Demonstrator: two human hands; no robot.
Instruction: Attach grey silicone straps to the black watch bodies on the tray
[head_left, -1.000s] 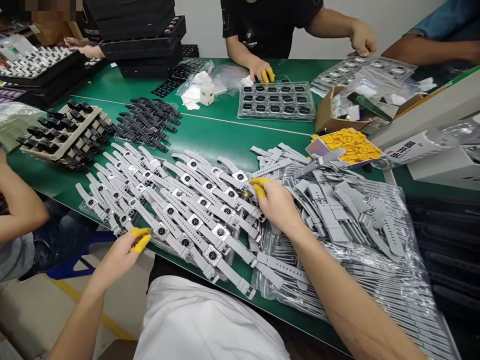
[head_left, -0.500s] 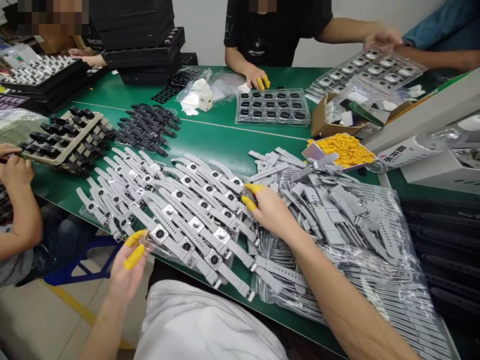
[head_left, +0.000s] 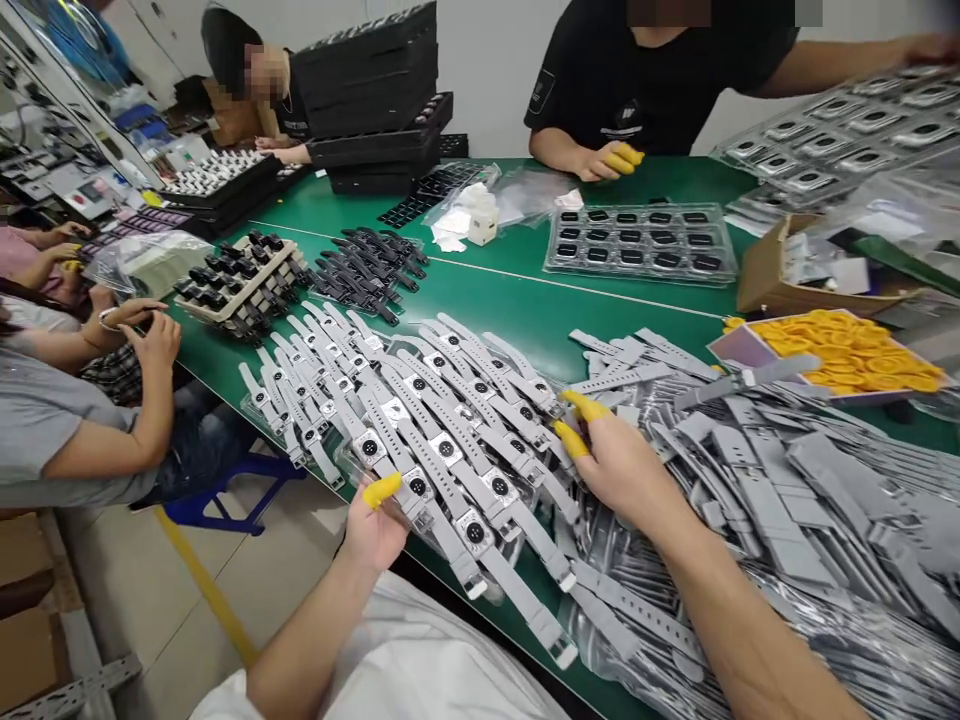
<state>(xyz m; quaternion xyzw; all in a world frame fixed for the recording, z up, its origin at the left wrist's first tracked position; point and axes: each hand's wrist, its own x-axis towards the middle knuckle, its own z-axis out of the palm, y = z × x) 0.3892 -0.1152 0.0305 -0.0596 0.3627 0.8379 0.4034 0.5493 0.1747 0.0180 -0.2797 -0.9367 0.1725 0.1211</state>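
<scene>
Grey-strapped smartwatches lie face down in rows on a clear plastic tray (head_left: 349, 465) at the near edge of the green table. My left hand (head_left: 375, 525) grips the tray's near left edge, its yellow-capped thumb on top by a watch (head_left: 417, 484) and the other fingers mostly hidden below. At the right edge, my right hand (head_left: 619, 455) pinches the tray between two fingers in yellow finger cots. Just left of this tray lies a second group of grey-strapped watches (head_left: 300, 375). Loose grey watch straps (head_left: 765, 480) are heaped right of my right hand, over bagged straps.
Yellow finger cots (head_left: 840, 345) fill a small box at right, near a cardboard box (head_left: 776, 270). Across the table, a co-worker's hand (head_left: 611, 160) rests behind a tray of dark watch faces (head_left: 637, 245). Black straps (head_left: 367, 270) and a beige rack (head_left: 240, 285) stand left.
The view has swung left, so things appear farther right. My left hand has moved in closer against the tray's edge. My right hand keeps its place on the tray.
</scene>
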